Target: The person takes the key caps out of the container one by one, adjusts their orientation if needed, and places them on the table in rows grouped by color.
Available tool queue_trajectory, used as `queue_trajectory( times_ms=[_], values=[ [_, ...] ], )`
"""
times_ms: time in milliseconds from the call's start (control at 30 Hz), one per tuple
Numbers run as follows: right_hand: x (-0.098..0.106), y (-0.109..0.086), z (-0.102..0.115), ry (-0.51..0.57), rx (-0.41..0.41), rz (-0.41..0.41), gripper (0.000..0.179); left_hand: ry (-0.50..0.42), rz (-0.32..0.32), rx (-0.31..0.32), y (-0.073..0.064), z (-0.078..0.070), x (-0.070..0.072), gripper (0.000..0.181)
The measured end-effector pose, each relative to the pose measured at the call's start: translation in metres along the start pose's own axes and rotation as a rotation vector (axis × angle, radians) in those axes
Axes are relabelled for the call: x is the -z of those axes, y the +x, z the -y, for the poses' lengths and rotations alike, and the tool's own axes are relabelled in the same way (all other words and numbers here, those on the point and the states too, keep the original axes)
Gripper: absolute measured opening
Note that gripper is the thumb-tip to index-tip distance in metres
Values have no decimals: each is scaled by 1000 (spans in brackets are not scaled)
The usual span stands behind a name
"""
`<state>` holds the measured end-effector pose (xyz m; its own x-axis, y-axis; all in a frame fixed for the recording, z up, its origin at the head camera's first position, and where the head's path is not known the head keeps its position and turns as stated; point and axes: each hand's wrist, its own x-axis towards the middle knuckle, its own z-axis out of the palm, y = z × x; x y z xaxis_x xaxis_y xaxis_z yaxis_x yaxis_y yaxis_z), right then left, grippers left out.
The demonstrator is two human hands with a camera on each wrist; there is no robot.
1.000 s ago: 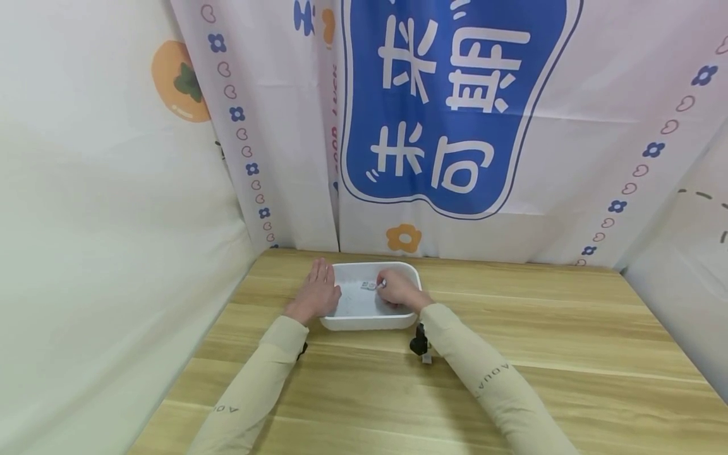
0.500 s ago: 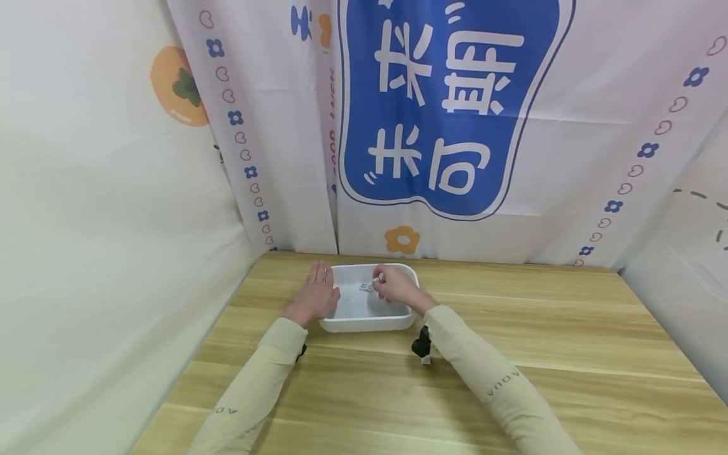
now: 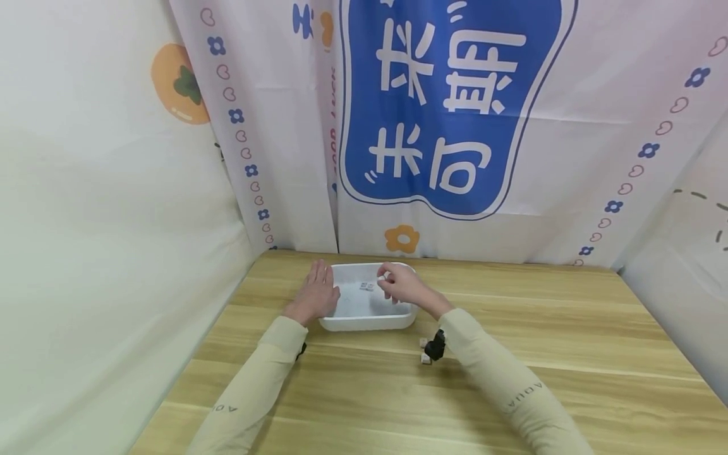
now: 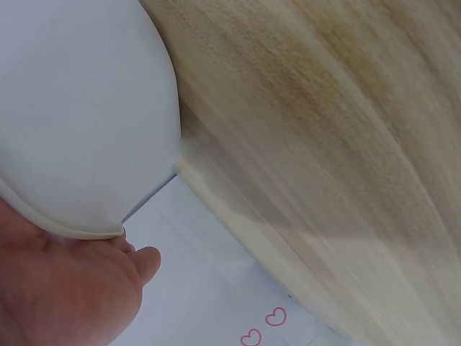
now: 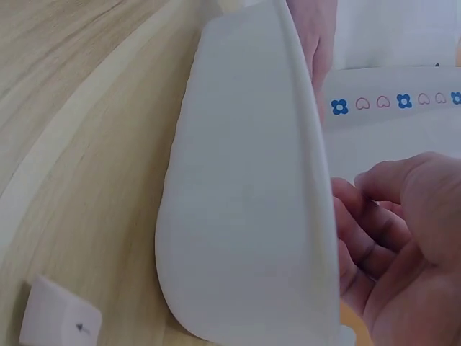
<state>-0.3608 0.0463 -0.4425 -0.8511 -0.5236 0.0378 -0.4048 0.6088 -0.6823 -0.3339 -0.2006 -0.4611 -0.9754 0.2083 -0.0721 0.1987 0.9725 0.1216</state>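
Note:
A white tray (image 3: 368,323) rests on the wooden table, with a few small printed white pieces (image 3: 366,286) on its floor. My left hand (image 3: 316,292) lies flat with straight fingers against the tray's left end; in the left wrist view its palm (image 4: 65,288) touches the rim. Over the tray's right part, my right hand (image 3: 401,284) pinches what looks like a small white keycap, largely hidden by the fingers. In the right wrist view, that hand's curled fingers (image 5: 374,238) are partly behind the tray rim. A white keycap (image 5: 61,317) with an arrow mark sits on the table.
Two small keycaps, one farther (image 3: 423,342) and one nearer (image 3: 425,358), stand at the tray's front right, beside a black wrist camera (image 3: 435,346). A printed cloth (image 3: 546,234) hangs behind the table's back edge. White cloth (image 3: 114,253) covers the left side.
My right hand has lifted from the tray floor and shifted slightly right, its forearm swinging right and uncovering the keycaps on the table. My left hand has stayed at the tray's end.

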Motion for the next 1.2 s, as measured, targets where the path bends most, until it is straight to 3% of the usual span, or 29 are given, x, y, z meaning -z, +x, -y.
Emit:
queue_trajectory(
  times_ms=[900,1200],
  values=[
    [23,-51,7,-15,94,-18,18,-10,11,4,0,0,0,66],
    [24,-65,5,-27,79,-9,20,-13,5,10,-1,0,1,66]
  ],
)
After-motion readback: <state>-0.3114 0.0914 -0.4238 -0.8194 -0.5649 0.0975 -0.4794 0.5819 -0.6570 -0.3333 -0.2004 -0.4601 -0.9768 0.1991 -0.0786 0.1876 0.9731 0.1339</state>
